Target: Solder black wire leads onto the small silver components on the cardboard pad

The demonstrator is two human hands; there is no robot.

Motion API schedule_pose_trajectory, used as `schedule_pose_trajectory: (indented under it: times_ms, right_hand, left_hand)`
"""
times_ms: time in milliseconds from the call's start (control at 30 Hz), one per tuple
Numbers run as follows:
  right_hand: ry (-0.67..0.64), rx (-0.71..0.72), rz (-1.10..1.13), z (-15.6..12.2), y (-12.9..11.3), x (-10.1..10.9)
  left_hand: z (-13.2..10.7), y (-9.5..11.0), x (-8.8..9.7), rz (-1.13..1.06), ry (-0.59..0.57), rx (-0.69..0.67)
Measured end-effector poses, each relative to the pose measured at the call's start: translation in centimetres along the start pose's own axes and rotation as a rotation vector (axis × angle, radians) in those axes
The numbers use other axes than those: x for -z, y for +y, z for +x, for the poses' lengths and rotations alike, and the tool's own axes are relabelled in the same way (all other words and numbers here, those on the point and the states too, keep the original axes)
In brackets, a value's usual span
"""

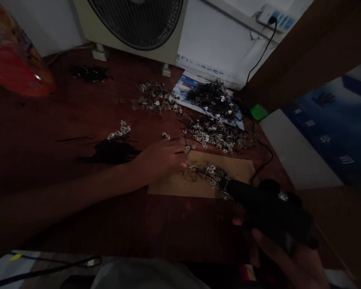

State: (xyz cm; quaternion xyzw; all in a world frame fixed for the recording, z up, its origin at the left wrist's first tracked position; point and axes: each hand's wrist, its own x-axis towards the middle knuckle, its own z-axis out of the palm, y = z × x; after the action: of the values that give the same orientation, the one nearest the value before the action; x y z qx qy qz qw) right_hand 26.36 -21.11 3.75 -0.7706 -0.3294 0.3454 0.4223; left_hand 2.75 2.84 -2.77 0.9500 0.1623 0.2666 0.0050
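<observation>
I'm looking down at a dim, dark red tabletop (174, 224), a fan (138, 36) standing at its back and a blue-and-white panel (325, 128) bounding the right side. The near edge runs just in front of the body; between it and the brown sheet (243, 168) lies my widest strip for moving — the far side is crowded by a heap of black strands with clear tips (213, 130). A bundle of black strands (112, 151) lies beside the left wrist. My right hand (291, 257) is wrapped round a black tool (264, 204), its slim front end over the sheet, near small clear pieces (212, 169). My left hand (165, 154) reaches the sheet's upper-left corner, fingers bunched near that front end — I can't tell whether they pinch anything.
</observation>
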Motion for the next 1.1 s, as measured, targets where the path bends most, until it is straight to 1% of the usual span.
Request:
schedule_pose_trajectory:
  times_ms: [67, 200, 333, 400, 500, 667, 833, 967, 1100]
  right_hand:
    - [0.036, 0.001, -0.017, -0.2, -0.6, -0.6]
    - [-0.037, 0.023, -0.059, -0.3, -1.2, -1.3]
    - [0.001, 0.031, -0.088, -0.1, -1.4, -1.5]
    - [-0.008, 0.027, -0.109, -0.1, -1.5, -1.5]
    - [-0.005, 0.038, -0.129, -0.1, -1.7, -1.5]
    - [-0.002, 0.055, -0.153, -0.1, -1.7, -1.6]
    - [-0.016, 0.013, -0.185, 0.0, -2.2, -1.3]
    - [-0.079, 0.012, -0.215, 0.2, -2.6, -1.0]
    - [-0.062, 0.008, -0.257, 0.1, -3.2, -1.0]
  left_hand:
    - [-0.1, -0.1, 0.1, -0.007, -0.017, -0.005]
    - [-0.3, 0.0, 0.6, -0.011, -0.061, -0.016]
    - [-0.4, 0.5, 1.1, 0.058, -0.075, -0.035]
    - [-0.7, 0.5, 1.1, 0.089, -0.083, -0.044]
    - [-1.0, 0.4, 0.8, 0.092, -0.079, -0.013]
    - [-1.0, 0.5, 0.6, 0.127, -0.121, 0.016]
    - [-0.7, 0.7, 1.0, 0.127, -0.077, 0.006]
    - [-0.7, 0.7, 1.1, 0.106, -0.047, -0.01]
    - [-0.7, 0.8, 1.3, 0.109, -0.009, -0.009]
